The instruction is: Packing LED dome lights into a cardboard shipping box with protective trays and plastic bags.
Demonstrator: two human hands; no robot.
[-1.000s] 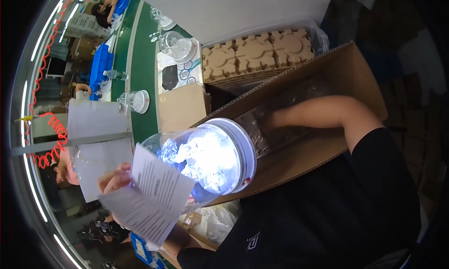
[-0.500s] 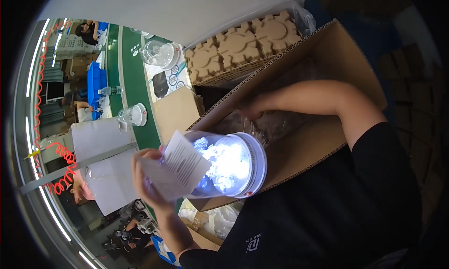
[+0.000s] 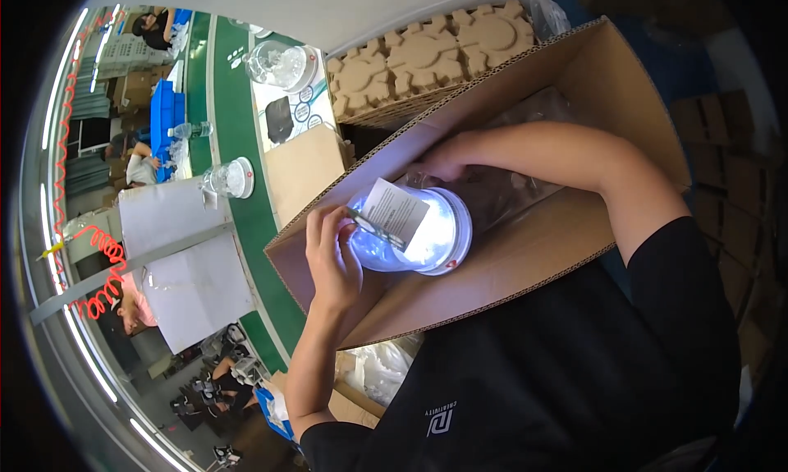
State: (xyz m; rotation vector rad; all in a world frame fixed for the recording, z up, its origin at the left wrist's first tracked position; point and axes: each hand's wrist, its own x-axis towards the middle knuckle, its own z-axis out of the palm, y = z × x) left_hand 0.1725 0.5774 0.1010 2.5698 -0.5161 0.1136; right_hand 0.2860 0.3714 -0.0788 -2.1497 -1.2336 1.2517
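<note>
One lit clear container [image 3: 432, 252] at the mouth of an open cardboard box [image 3: 501, 283]

The person's hands are apart; the left hand [image 3: 335, 263], near 9 o'clock of the container, is clamped on its end, with a folded printed leaflet [image 3: 396, 212] beside the thumb and over the container's side; the container lies tilted on its side, its white base toward 3 o'clock.

The right hand [image 3: 447, 158], at the container's 1 o'clock, reaches inside the box among crumpled clear plastic [image 3: 501, 194]; its fingertips are obscured, so I cannot tell whether it grips anything.

At the container's 12 o'clock, beyond the box, sit brown moulded trays [image 3: 427, 61]; toward 10 o'clock runs a green worktop [image 3: 234, 103], bearing a clear dome [image 3: 234, 178] with a white base.
</note>
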